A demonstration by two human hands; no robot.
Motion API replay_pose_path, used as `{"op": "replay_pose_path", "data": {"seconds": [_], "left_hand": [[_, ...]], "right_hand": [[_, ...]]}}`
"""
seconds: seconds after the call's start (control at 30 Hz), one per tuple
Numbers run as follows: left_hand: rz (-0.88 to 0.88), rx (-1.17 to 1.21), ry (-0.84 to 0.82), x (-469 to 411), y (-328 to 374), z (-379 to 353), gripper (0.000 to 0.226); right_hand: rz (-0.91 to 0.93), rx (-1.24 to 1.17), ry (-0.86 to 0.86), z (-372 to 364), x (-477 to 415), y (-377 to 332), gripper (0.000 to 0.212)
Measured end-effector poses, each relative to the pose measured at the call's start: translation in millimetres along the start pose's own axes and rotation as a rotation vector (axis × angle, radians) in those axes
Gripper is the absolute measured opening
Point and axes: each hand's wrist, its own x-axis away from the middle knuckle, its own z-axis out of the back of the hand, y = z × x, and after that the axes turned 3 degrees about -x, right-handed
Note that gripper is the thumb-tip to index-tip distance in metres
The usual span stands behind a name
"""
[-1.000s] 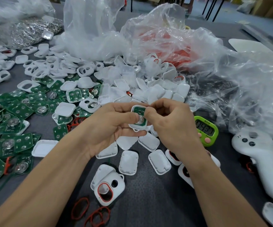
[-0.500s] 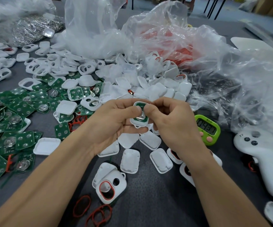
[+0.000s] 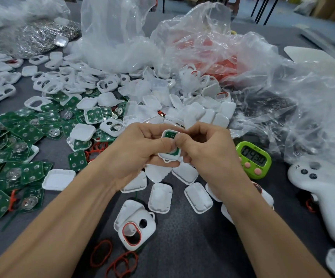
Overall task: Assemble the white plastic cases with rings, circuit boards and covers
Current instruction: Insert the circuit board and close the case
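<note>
Above the table's middle I hold a small white case point(image 3: 170, 146) with a green circuit board seated in it. My left hand point(image 3: 136, 153) grips it from the left and below, thumb on top. My right hand point(image 3: 206, 151) pinches it from the right, thumb pressing on the board. Both thumbs hide most of the board. Loose green circuit boards point(image 3: 16, 149) are spread at the left, white covers point(image 3: 159, 197) lie below my hands, and red rings point(image 3: 112, 257) lie near the front edge. A white case with a red ring fitted point(image 3: 136, 229) lies in front of me.
A heap of white case halves point(image 3: 182, 105) lies behind my hands, with crumpled clear plastic bags point(image 3: 243, 67) beyond and to the right. A green timer point(image 3: 254, 159) and a white controller point(image 3: 323, 199) lie at the right. A bag of metal parts point(image 3: 34, 37) lies far left.
My thumbs have closed in over the board, covering more of it. The case stays in both hands at about the same spot.
</note>
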Motion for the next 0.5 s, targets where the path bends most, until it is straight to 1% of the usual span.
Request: {"op": "replay_pose_path", "data": {"seconds": [0.2, 0.37, 0.43, 0.5], "left_hand": [[0.001, 0.02, -0.021, 2.4, -0.5, 0.4, 0.026], [0.006, 0.034, -0.023, 1.3, 1.0, -2.3, 0.025], [0.026, 0.036, 0.01, -0.5, 1.5, -4.4, 0.025], [0.055, 0.11, 0.054, -2.2, 1.9, -6.2, 0.026]], "right_hand": [[-0.03, -0.012, 0.009, -2.6, -1.7, 1.0, 0.014], [-0.038, -0.011, 0.054, -3.1, -1.2, 1.6, 0.026], [-0.077, -0.045, 0.019, -2.2, -2.1, 1.2, 0.019], [-0.085, -0.116, -0.009, -0.1, -3.0, 0.2, 0.008]]}}
